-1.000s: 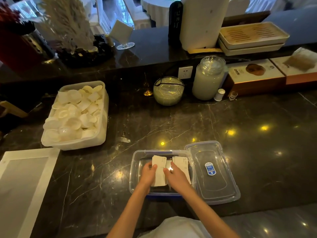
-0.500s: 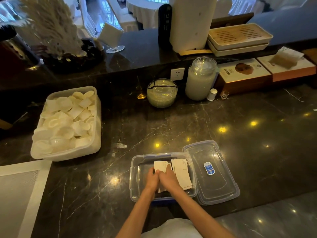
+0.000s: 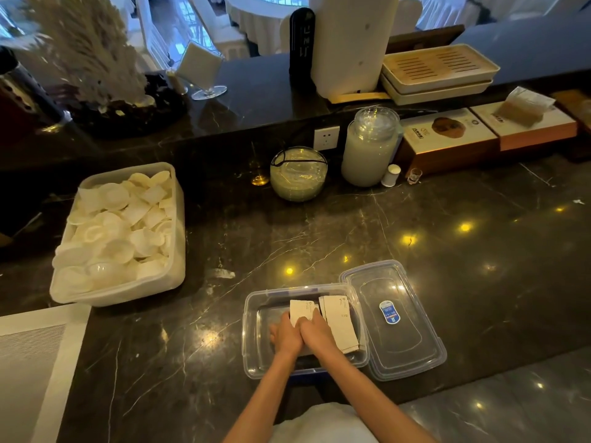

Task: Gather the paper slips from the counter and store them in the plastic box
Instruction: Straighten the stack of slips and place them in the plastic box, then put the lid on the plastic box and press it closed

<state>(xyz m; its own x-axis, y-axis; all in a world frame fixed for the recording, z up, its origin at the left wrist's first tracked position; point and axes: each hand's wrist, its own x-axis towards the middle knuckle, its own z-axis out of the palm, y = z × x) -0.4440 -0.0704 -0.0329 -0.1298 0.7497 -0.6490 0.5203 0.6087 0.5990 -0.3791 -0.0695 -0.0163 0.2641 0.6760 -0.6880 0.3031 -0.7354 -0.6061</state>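
Hands now touching, left hand (image 3: 285,337), right hand (image 3: 316,332), inside plastic box (image 3: 256,362)

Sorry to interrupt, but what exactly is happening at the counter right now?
A person is putting paper slips away in a clear plastic box on the dark counter. Both the left hand and the right hand are inside it, side by side on one stack of slips; a second stack lies just to the right in the box. The lid lies off, beside the box.
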